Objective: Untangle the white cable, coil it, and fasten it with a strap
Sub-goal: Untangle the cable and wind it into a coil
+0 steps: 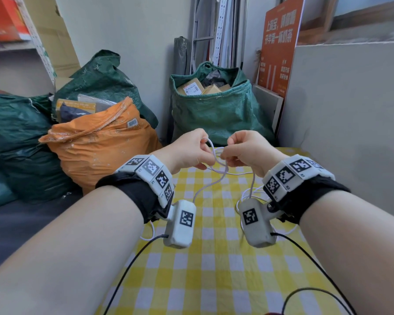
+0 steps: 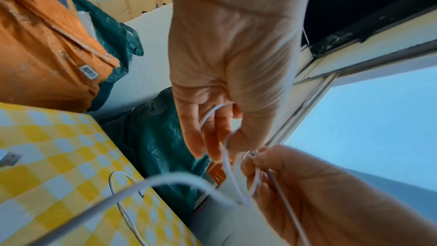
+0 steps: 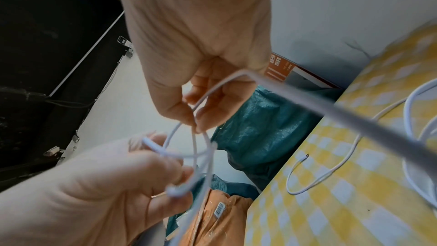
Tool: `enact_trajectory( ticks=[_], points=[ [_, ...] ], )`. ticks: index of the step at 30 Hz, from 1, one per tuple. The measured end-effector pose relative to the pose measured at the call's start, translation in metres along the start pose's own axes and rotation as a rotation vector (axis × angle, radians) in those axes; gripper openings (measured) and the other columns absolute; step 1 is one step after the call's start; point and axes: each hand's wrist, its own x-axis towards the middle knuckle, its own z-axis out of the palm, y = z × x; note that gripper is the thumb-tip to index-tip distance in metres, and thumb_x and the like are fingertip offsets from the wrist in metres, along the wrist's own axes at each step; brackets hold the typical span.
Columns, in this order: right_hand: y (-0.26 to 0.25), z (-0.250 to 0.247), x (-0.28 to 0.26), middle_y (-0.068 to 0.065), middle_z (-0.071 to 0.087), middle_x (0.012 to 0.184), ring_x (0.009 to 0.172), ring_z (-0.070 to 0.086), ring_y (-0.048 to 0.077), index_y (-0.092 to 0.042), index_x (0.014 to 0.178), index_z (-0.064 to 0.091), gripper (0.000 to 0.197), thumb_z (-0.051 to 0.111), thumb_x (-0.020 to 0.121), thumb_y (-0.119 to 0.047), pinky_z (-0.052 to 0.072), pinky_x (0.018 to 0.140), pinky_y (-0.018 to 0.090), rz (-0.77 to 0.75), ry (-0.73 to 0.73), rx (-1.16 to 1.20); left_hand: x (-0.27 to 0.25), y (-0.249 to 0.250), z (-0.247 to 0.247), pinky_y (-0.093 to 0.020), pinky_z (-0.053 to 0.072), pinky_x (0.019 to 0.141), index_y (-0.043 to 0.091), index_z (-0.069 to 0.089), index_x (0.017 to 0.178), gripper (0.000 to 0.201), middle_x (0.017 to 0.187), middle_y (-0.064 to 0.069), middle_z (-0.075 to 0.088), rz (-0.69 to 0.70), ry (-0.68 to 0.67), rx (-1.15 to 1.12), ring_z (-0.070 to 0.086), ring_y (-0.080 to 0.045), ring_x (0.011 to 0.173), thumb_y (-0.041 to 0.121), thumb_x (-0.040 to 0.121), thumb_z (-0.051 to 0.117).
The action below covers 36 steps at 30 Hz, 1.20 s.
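Note:
Both hands are raised over the far part of the yellow checked table. Between them hangs a tangle of thin white cable. My left hand pinches one loop, seen close in the left wrist view as the cable passing under the left fingers. My right hand pinches a crossing strand between thumb and fingertip. From the hands the cable drops to loose loops on the cloth, where a small connector end lies. No strap is in view.
An orange sack and green sacks stand just past the table's far and left edges. A grey board walls the right side. Black wires from the wrist cameras cross the near cloth. A white plug lies on the table.

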Motion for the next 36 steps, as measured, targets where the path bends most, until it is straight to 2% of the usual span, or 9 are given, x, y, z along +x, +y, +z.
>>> enact_trajectory(
  ticks=[4,7,9,11,14,19,23,29,36],
  points=[
    [-0.002,-0.005,0.005,0.005,0.050,0.062,0.056,0.052,0.016,-0.016,0.062,0.042,0.032,0.058,0.080,0.005,0.051,0.052,0.025,0.010,0.007,0.021,0.007,-0.007,-0.005,-0.030,0.041,0.055,0.020,0.031,0.067,0.040,0.070,-0.003,0.053,0.197,0.102,0.470,0.057,-0.023,0.069,-0.010,0.067,0.058],
    [-0.001,-0.009,0.004,0.002,0.051,0.065,0.055,0.055,0.015,-0.020,0.069,0.039,0.033,0.052,0.089,0.002,0.046,0.047,0.021,0.050,-0.032,0.135,0.008,-0.020,-0.011,-0.026,0.042,0.056,0.019,0.034,0.063,0.039,0.064,0.002,0.056,0.264,0.089,0.501,0.061,-0.014,0.069,-0.013,0.066,0.058],
    [-0.001,-0.012,0.002,0.001,0.049,0.064,0.049,0.046,0.012,-0.022,0.070,0.039,0.031,0.049,0.090,0.000,0.034,0.039,0.018,0.056,-0.031,0.138,0.007,-0.028,-0.014,-0.021,0.040,0.055,0.020,0.035,0.065,0.039,0.065,0.003,0.056,0.262,0.124,0.532,0.057,-0.015,0.067,-0.011,0.067,0.059],
    [0.000,-0.014,0.002,0.001,0.049,0.063,0.046,0.039,0.010,-0.021,0.075,0.043,0.025,0.050,0.090,-0.003,0.023,0.035,0.017,0.040,-0.028,0.066,0.006,-0.034,-0.017,-0.025,0.043,0.056,0.019,0.035,0.068,0.037,0.066,0.003,0.054,0.236,0.175,0.521,0.053,-0.019,0.066,-0.010,0.068,0.057],
    [0.002,-0.015,0.001,0.000,0.053,0.061,0.046,0.040,0.009,-0.018,0.079,0.053,0.014,0.056,0.089,-0.008,0.021,0.035,0.017,0.014,-0.014,-0.094,0.007,-0.038,-0.020,-0.036,0.054,0.056,0.016,0.037,0.074,0.030,0.073,-0.003,0.051,0.140,0.230,0.347,0.060,-0.015,0.064,-0.010,0.079,0.052],
    [0.006,-0.020,0.000,-0.003,0.053,0.056,0.042,0.037,0.007,-0.013,0.076,0.067,0.013,0.064,0.088,-0.017,0.024,0.035,0.016,0.015,0.008,-0.192,0.006,-0.036,-0.027,-0.023,0.053,0.047,0.013,0.046,0.082,0.017,0.076,-0.009,0.049,-0.063,0.392,-0.304,0.053,-0.017,0.058,0.004,0.096,0.048],
    [0.008,-0.020,0.004,0.000,0.056,0.060,0.046,0.042,0.010,-0.010,0.073,0.062,0.021,0.053,0.092,-0.015,0.027,0.033,0.016,0.020,0.067,-0.264,0.000,-0.026,-0.031,-0.020,0.048,0.044,0.012,0.051,0.082,0.023,0.067,-0.004,0.043,-0.130,0.314,-0.620,0.042,-0.009,0.045,0.007,0.100,0.039],
    [0.019,-0.037,0.013,0.001,0.054,0.059,0.045,0.038,0.013,-0.013,0.064,0.053,0.031,0.044,0.094,-0.013,0.028,0.041,0.023,0.096,0.255,-0.265,-0.006,-0.028,-0.047,-0.045,0.056,0.071,0.011,0.054,0.074,0.056,0.057,-0.008,0.058,-0.219,0.094,-0.687,0.047,-0.016,0.047,0.052,0.099,0.026],
    [0.025,-0.030,0.015,-0.001,0.059,0.067,0.050,0.040,0.013,-0.014,0.078,0.060,0.020,0.051,0.095,-0.016,0.033,0.045,0.025,0.174,0.149,-0.362,-0.007,-0.025,-0.037,-0.040,0.057,0.062,0.006,0.061,0.090,0.062,0.056,-0.012,0.058,-0.282,0.053,-0.668,0.041,-0.017,0.041,0.054,0.099,0.023]
  ],
)
